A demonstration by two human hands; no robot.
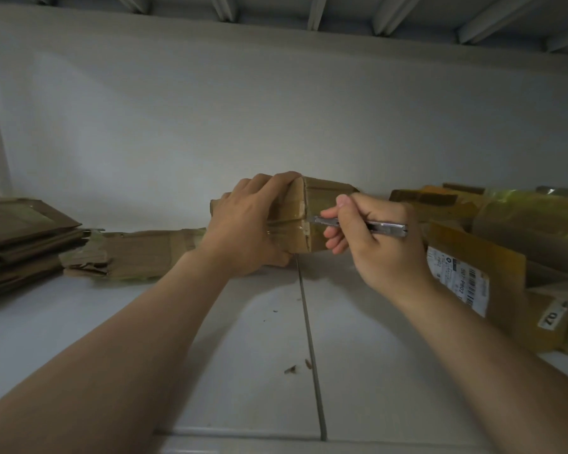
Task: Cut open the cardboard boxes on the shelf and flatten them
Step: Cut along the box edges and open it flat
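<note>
While my left hand (250, 221) grips the small cardboard box (322, 201) with fingers curled over its top edge, the box stands mid-shelf (243, 355). My right hand (377, 244) pinches a metal cutter (387, 228), tip touching the taped seam. Flattened boxes (23, 237) lie left, closed boxes (505, 257) right.

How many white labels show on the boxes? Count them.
2: a barcode label on the yellow box at right; a smaller label to its lower right. More may be hidden.

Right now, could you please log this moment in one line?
left hand holds box | right hand grips knife | tip at box edge
</note>
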